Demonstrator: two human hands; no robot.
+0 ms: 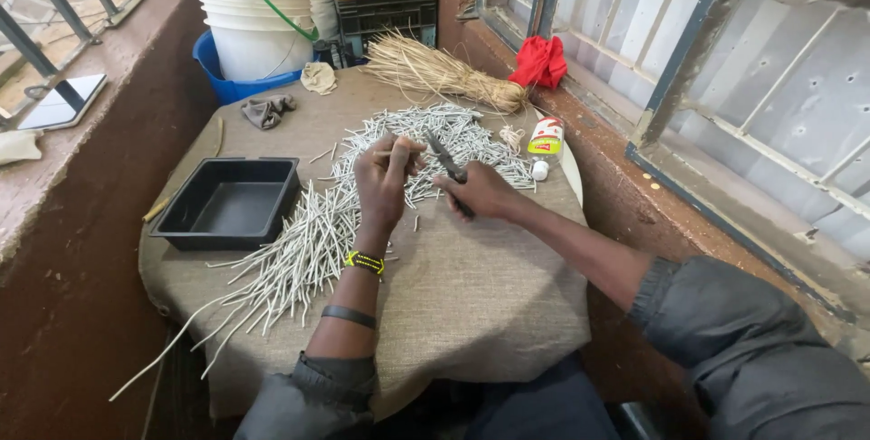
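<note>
My left hand [384, 184] pinches a thin pale stick [399, 153] above the middle of the cloth-covered table [471, 295]. My right hand [480, 193] grips a dark knife [446, 163], its blade pointing up and left toward the stick. Under and behind both hands lies a large spread of pale cut sticks [317, 232], running from the far middle of the table down to its near left edge.
A black empty tray [228, 203] sits left of the sticks. A straw bundle [444, 73], a small bottle [546, 141], a grey rag [267, 110] and a red cloth [540, 61] lie at the far side. White buckets [258, 19], a blue basin and crates stand behind.
</note>
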